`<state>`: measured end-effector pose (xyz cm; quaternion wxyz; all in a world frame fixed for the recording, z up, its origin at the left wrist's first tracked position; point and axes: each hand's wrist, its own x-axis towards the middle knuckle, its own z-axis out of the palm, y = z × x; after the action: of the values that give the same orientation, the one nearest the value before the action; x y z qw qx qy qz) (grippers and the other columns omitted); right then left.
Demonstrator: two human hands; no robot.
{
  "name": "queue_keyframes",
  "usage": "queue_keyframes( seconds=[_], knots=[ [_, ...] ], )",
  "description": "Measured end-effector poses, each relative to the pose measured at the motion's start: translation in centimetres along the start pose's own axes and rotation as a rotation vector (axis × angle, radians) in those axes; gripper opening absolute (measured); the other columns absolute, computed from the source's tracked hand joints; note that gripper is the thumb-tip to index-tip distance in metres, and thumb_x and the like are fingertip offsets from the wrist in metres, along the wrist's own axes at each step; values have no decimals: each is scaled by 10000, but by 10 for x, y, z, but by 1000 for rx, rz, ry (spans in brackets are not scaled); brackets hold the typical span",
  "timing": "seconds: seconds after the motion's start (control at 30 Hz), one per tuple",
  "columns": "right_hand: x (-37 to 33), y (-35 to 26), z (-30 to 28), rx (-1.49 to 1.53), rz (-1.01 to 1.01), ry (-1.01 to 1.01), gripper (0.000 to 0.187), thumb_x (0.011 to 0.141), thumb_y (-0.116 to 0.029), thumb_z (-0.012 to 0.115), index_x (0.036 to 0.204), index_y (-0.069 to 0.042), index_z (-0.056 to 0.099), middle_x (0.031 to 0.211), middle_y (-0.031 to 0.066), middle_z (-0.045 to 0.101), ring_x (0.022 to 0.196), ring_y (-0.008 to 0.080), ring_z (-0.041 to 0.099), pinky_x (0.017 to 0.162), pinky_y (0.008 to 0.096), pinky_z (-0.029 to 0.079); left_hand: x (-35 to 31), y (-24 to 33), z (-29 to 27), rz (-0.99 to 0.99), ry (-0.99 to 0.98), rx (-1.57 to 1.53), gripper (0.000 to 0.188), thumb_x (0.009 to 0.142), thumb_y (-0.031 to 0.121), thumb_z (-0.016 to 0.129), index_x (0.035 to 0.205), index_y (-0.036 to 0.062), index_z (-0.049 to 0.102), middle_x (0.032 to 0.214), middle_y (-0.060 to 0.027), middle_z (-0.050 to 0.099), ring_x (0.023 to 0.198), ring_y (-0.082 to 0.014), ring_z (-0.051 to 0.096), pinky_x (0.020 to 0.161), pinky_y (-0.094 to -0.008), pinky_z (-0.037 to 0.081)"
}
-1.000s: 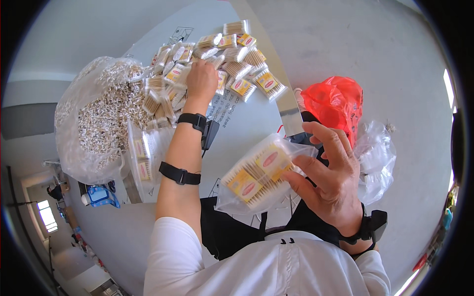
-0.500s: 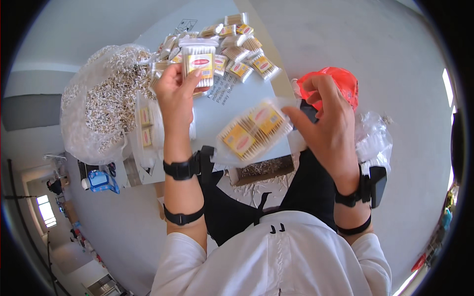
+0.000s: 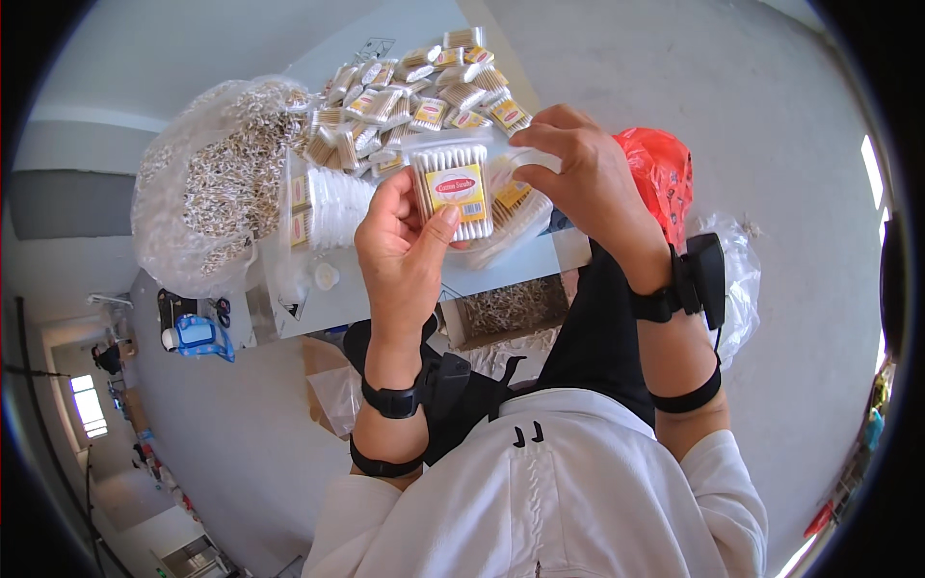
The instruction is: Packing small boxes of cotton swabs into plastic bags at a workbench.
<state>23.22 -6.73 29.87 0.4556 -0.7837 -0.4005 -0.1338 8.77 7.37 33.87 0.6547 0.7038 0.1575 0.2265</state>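
Swab pack [image 3: 453, 191] pinched in left hand [image 3: 405, 246]; right hand [image 3: 583, 178] fingers curl around clear bag [image 3: 515, 197] beside it. Loose pinch could drop pack onto table [image 3: 385, 289] below.

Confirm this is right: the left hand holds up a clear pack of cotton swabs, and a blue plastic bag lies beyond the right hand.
Not quite: the head view shows the plastic bag beyond the right hand is red, not blue. The left hand does hold up a clear pack of cotton swabs.
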Motion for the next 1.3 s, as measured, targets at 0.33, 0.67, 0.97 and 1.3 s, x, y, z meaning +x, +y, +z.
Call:
queue_keyframes(
  seconds=[0.33,0.67,0.97,1.3],
  knots=[
    [8,-3,6,-24,291,-229,220,853,-211,650,780,-3,655,654,176,609,610,349,593,568,421,470,-3,0,1,16,47,-58,490,873,-13,649,1303,-51,416,974,-132,663,814,-137,661,631,-263,580],
    [9,2,-9,40,372,-319,168,791,-101,669,798,61,624,631,169,597,558,248,586,540,332,465,-14,8,24,-127,-104,305,50,894,-1,579,937,-25,572,761,-46,619,565,-49,564,443,-203,476],
    [-1,-7,-26,8,351,-330,141,755,-35,659,859,57,632,683,181,629,599,260,627,578,341,499,-14,9,5,-46,84,443,27,866,-25,594,891,-17,591,742,-22,601,565,-28,540,440,-193,441],
    [-4,-22,-32,16,338,-252,175,741,35,640,897,39,560,656,164,586,606,260,610,565,355,464,-12,14,26,-306,-121,118,97,898,0,562,934,-35,645,760,-58,649,501,-50,551,392,-188,421]
  ],
)
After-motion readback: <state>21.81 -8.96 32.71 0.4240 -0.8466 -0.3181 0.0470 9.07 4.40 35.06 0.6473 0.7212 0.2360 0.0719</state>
